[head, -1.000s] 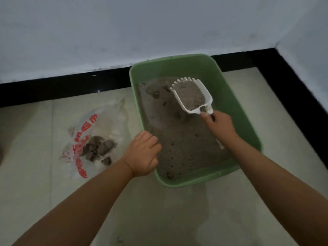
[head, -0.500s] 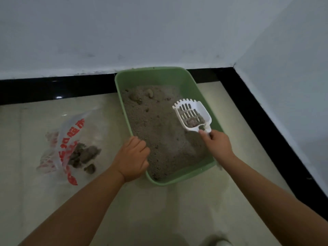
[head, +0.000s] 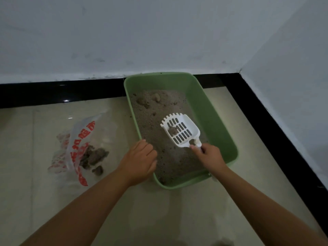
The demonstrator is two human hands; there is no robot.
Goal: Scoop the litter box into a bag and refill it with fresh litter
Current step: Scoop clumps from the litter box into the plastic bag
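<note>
A green litter box [head: 218, 121] sits on the floor against the wall, holding grey litter [head: 156, 121] with a few clumps at its far end. My right hand [head: 210, 156] grips the handle of a white slotted scoop [head: 181, 131], held above the litter with a couple of dark clumps in it. My left hand [head: 140, 161] rests curled on the box's left rim near the front corner. A clear plastic bag [head: 76, 148] with red print lies on the floor to the left, with several dark clumps inside.
The white wall and black skirting [head: 62, 93] run behind the box. A second wall with black skirting [head: 276, 132] closes off the right side. Pale floor tiles [head: 177, 210] stretch in front of the box and around the bag.
The loose litter has sifted out of the scoop, leaving only clumps. The scoop has moved towards the near right of the box, and the camera view has shifted right.
</note>
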